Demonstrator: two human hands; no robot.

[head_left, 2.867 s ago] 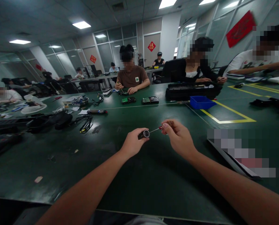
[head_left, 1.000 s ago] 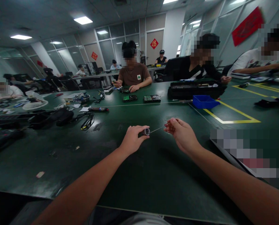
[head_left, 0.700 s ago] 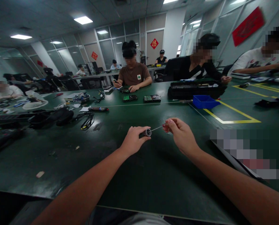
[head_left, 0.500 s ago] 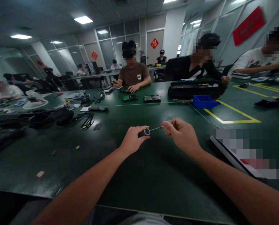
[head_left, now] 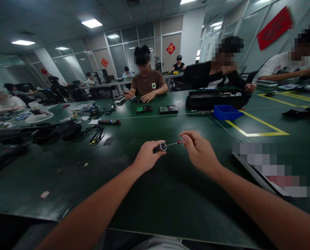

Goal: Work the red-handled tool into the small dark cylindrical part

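My left hand (head_left: 147, 154) is closed round a short dark cylinder (head_left: 163, 147) with a silvery ring at its open end, which faces me and slightly right. Inside the ring some detail shows, too small to make out. A screwdriver (head_left: 180, 142) with a thin metal shaft and a red handle is in my right hand (head_left: 200, 149), thumb and fingers pinching the handle. Its shaft points left, the tip at the rim of the cylinder's ringed end; whether it touches a screw I cannot tell. Both hands are above the green table (head_left: 155, 194).
Beyond my hands lie two circuit-board devices (head_left: 168, 109), a blue bin (head_left: 227, 112) and a long black case (head_left: 217, 100). Black cables (head_left: 96, 134) and a pen-like tool (head_left: 109, 122) are at left. A blurred-out flat item (head_left: 269, 173) lies right. Co-workers sit across the table.
The fingers of my right hand have shifted on the screwdriver handle, the index finger now straighter and lifted. My left hand and the cylinder stay in place.
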